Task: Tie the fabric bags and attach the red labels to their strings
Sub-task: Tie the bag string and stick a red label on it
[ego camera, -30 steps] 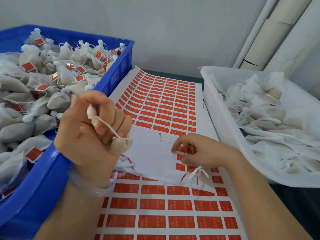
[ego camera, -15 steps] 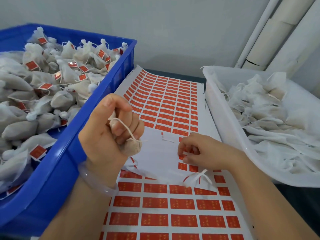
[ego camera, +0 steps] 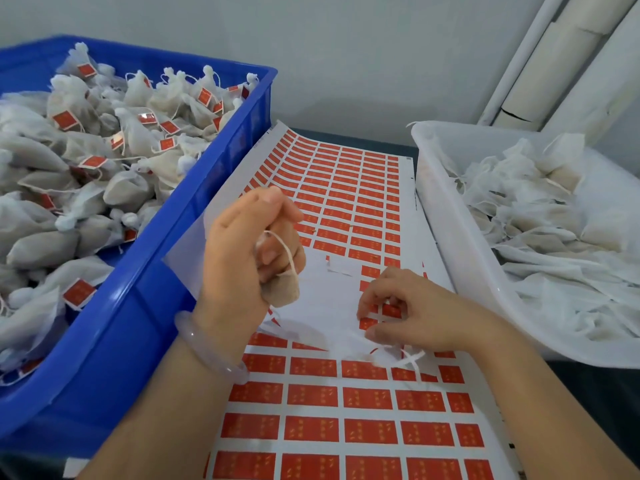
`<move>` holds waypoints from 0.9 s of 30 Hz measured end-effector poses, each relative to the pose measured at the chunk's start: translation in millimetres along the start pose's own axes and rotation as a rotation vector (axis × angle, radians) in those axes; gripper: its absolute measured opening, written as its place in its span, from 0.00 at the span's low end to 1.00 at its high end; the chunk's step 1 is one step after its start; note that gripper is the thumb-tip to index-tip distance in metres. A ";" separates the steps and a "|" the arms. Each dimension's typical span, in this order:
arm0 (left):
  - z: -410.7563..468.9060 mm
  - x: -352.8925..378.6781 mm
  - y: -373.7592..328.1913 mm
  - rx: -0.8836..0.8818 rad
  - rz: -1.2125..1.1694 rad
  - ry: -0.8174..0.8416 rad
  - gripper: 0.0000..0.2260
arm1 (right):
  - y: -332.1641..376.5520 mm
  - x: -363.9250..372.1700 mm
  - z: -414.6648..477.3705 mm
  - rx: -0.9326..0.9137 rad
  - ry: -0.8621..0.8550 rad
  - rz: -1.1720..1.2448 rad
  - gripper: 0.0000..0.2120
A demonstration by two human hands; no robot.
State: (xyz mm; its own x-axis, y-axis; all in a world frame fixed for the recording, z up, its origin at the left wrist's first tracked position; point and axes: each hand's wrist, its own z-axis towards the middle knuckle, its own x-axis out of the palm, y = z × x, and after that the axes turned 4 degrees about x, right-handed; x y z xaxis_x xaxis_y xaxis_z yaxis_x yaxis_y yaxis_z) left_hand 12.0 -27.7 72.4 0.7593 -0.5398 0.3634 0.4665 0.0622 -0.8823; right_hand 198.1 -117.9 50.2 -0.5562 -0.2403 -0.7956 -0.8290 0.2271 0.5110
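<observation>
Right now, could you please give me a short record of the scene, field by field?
Left hand: grips small beige fabric bag, white string looped across it
Right hand: touches sheet of red paper labels; grasp unclear
Blue plastic crate: tied, labelled bags
White plastic tub: untied bags

— What's in the left grip [ego camera: 249,251]?
— A fabric bag [ego camera: 281,289], matt loose-woven cloth, with a thin twisted string [ego camera: 286,247].
— Left of it?
— A blue crate [ego camera: 138,306], glossy smooth plastic. Right of it, a label sheet [ego camera: 346,209], slick paper.
</observation>
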 end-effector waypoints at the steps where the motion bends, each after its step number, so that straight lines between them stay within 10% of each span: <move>1: 1.0 1.1 1.8 -0.043 0.068 -0.046 0.17 | 0.2 -0.4 0.1 0.001 -0.002 -0.003 0.05; 8: 13.0 9.9 19.1 -0.301 0.291 -0.168 0.12 | 1.6 -2.7 1.3 -0.033 -0.021 -0.024 0.10; 27: 7.9 13.5 36.4 -0.262 0.534 0.018 0.12 | -3.9 -1.3 5.6 -0.085 -0.048 -0.020 0.10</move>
State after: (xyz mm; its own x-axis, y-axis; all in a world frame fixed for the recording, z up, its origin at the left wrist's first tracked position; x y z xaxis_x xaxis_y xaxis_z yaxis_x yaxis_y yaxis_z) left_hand 42.9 -26.0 47.5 0.8493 -0.5050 -0.1542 -0.1071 0.1213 -0.9868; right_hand 202.4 -113.2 47.4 -0.5378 -0.1984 -0.8194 -0.8430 0.1415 0.5190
